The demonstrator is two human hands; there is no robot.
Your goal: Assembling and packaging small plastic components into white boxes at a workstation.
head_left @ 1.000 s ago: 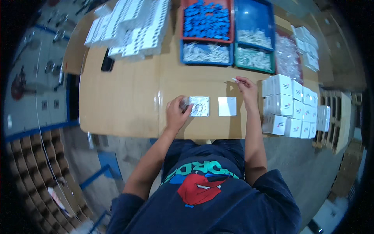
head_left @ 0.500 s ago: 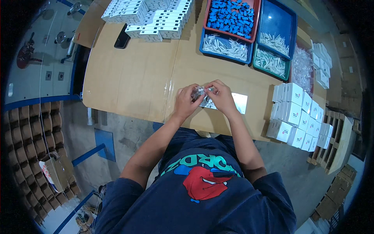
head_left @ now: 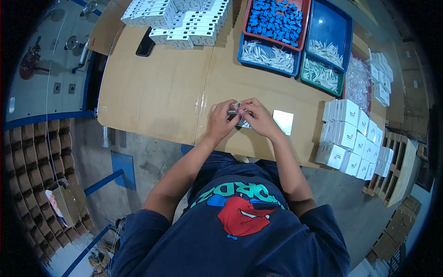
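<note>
the left hand (head_left: 221, 121) had its fingers curled round a small shiny part (head_left: 235, 107) at its two o'clock. the right hand (head_left: 259, 120) bunched its fingertips there; what they grasped, i could not tell. a white square plate (head_left: 283, 122) lay at its three o'clock.

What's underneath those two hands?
Some shiny material peeks out between the left hand and the right hand, over the brown tabletop. The fingers cover the rest, so its full outline and anything beneath are hidden.

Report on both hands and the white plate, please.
Left hand holding shiny part, mostly hidden; right hand at it, grip unclear; white plate lying just right; box stack farther right.
</note>
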